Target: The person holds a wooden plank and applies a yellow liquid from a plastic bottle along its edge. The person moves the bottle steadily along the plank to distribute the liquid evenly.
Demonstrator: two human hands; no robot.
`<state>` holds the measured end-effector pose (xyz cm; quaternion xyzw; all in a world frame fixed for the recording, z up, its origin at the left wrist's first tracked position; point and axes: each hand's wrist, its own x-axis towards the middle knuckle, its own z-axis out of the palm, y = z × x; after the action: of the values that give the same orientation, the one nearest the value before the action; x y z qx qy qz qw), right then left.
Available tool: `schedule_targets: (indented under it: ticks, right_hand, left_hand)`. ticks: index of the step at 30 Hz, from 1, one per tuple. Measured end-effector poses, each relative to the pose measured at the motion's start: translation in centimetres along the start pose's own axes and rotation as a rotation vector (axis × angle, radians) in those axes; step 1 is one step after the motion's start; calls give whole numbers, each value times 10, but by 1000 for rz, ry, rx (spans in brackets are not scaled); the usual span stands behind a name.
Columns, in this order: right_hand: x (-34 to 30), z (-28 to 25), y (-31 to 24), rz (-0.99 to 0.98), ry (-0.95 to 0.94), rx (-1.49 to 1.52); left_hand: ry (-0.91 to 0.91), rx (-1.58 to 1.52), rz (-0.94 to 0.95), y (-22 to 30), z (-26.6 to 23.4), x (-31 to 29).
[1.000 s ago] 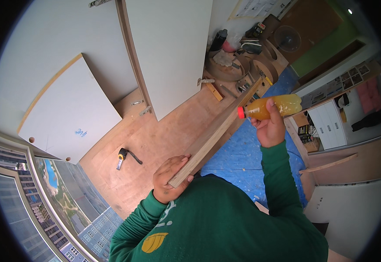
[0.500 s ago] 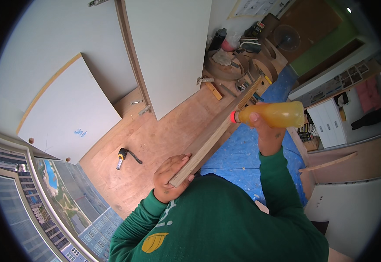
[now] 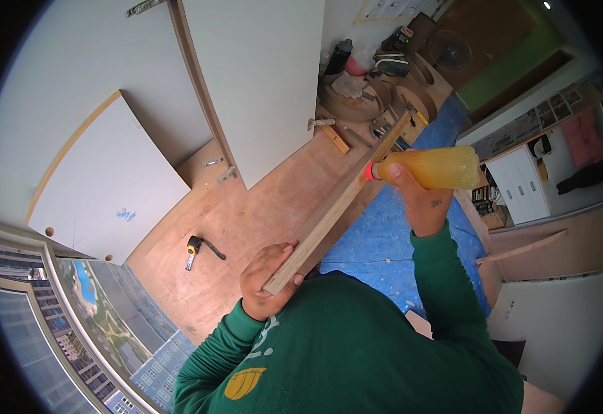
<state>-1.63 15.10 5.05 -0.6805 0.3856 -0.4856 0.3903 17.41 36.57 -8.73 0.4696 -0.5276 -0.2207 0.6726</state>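
While our left hand (image 3: 261, 272) grips the near end of the wooden board (image 3: 321, 231), our right hand (image 3: 422, 199), wrapped around the yellow bottle (image 3: 443, 169), has turned, bringing its red cap (image 3: 370, 171) closer to the board's edge. Contact we cannot confirm, but bottle and edge seem aligned. Beyond lies a tape measure (image 3: 193, 244).

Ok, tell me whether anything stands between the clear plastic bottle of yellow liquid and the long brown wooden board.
Nothing visible does: the bottle, in the right hand, has its red tip close by the board's narrow edge; contact is unclear.
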Motion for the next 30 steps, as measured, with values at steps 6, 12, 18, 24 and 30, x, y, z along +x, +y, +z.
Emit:
schedule_targets:
  ticks: [6, 12, 18, 24, 30]
  right_hand:
    - [2, 1, -2, -84, -86, 10]
    - [2, 0, 1, -91, -72, -23]
    - [12, -7, 7, -132, -139, -122]
    - [16, -12, 1, 46, -92, 13]
    - [2, 6, 1, -134, -117, 7]
  left_hand:
    - [-3, 19, 18, 0, -2, 2]
    - [13, 52, -3, 0, -2, 0]
    - [18, 20, -15, -4, -3, -1]
    - [7, 22, -13, -3, -4, 0]
    - [17, 41, -15, -4, -5, 1]
